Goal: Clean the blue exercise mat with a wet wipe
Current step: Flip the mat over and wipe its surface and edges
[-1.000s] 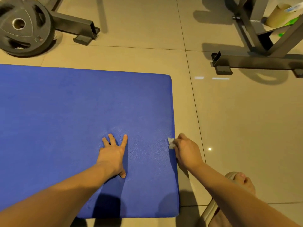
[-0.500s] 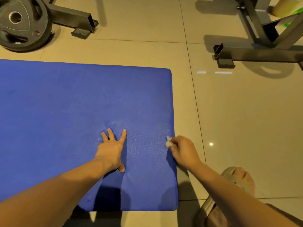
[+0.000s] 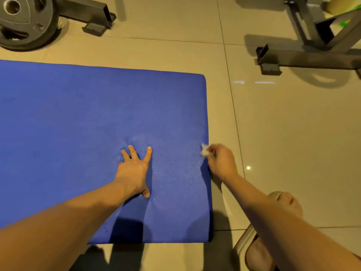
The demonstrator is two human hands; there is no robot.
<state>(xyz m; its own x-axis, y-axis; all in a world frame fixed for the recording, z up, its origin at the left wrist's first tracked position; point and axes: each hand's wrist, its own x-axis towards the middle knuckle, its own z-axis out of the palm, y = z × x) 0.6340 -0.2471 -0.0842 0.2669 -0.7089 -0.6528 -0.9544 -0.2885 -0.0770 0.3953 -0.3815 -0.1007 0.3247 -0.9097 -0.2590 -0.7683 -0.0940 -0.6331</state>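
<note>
The blue exercise mat (image 3: 82, 122) lies flat on the tiled floor and fills the left and middle of the view. My left hand (image 3: 134, 171) presses flat on the mat with its fingers spread. At the mat's right edge my right hand (image 3: 221, 162) pinches a small crumpled white wet wipe (image 3: 204, 150), which touches the mat's border. Most of the wipe is hidden inside the fingers.
A black weight plate (image 3: 21, 20) and a dark steel frame foot (image 3: 89, 12) lie beyond the mat at the top left. A grey gym machine base (image 3: 304, 59) stands at the top right. My foot in a sandal (image 3: 283, 204) rests on the glossy beige floor right of the mat.
My right hand with the wipe has shifted a little along the mat's right edge, first inward, now back on the border. The left hand stays pressed in place.
</note>
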